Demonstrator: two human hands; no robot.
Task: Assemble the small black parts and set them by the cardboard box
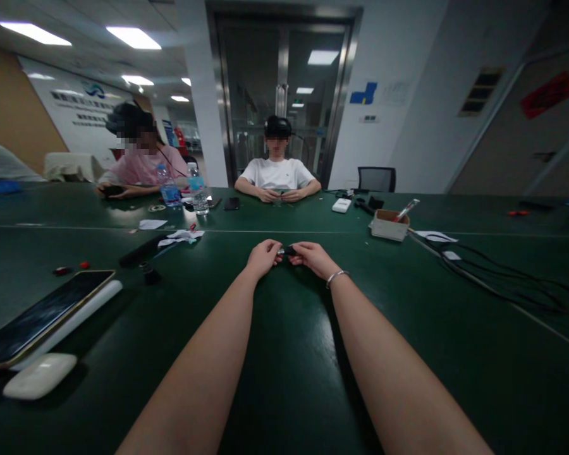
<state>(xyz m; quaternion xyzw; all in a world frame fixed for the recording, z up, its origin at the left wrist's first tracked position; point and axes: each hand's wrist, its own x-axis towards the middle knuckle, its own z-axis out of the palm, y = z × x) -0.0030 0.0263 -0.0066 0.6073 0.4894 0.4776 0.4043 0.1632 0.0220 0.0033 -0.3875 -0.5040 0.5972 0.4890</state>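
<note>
Both hands meet over the middle of the green table (284, 328), pinching one small black-and-silver object (287, 251). Its exact kind is too small to make out. My left hand (264, 258) has thumb and fingers closed at the silver end. At the black end, my right hand (312, 258) is closed in a pinch, with a silver bangle (336, 277) on its wrist. The fingertips cover part of the object. Nearest on the left is a small dark cylindrical piece (149, 273) on the tabletop.
On the left lie a phone (47, 313), a white rounded case (40, 376) and crumpled paper (183, 236). A small box (389, 226) and black cables (493, 272) are on the right. Water bottles (198, 193) stand farther back. Two people sit opposite.
</note>
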